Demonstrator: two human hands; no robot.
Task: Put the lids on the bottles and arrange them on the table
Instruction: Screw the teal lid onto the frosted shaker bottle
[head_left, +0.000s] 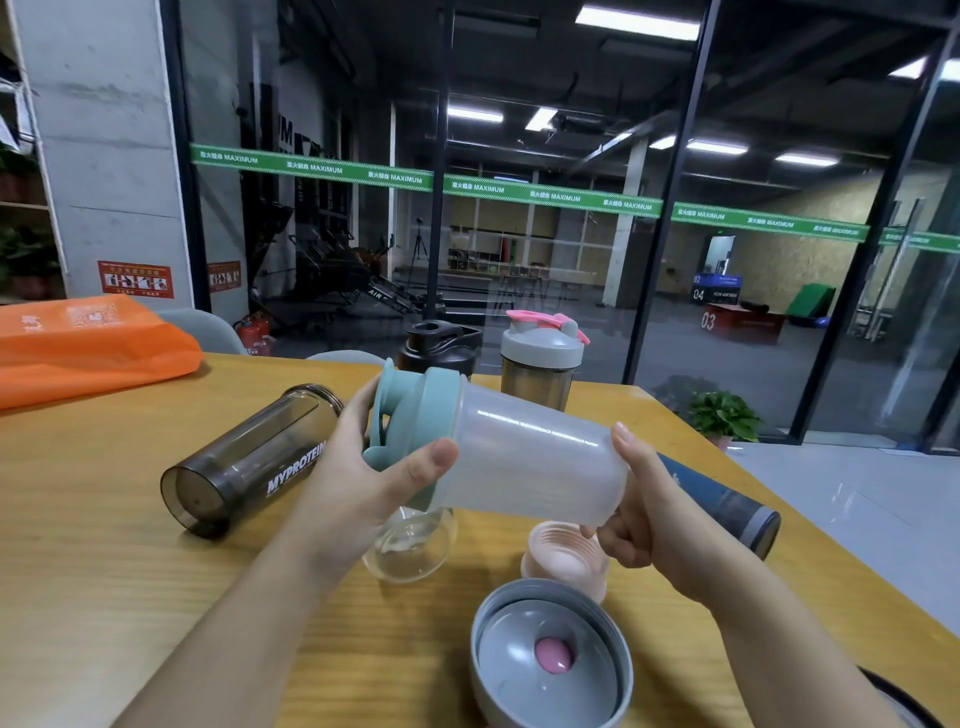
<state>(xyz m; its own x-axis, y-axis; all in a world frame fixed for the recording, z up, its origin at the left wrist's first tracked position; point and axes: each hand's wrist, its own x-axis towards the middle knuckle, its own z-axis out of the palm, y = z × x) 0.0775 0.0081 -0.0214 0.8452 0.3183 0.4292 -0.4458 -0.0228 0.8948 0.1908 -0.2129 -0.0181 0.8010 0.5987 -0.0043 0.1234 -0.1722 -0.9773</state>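
Above the middle of the desk (130, 545), the left hand (363, 478) grips the teal lid (415, 410) while the right hand (639, 509) clasps the base of the frosted bottle (530, 457), held sideways. Best to twist the lid squarely until snug, then stand the bottle by the capped ones at the far edge.

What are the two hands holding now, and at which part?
One frosted bottle: left hand grips its teal lid, right hand its bottom end.
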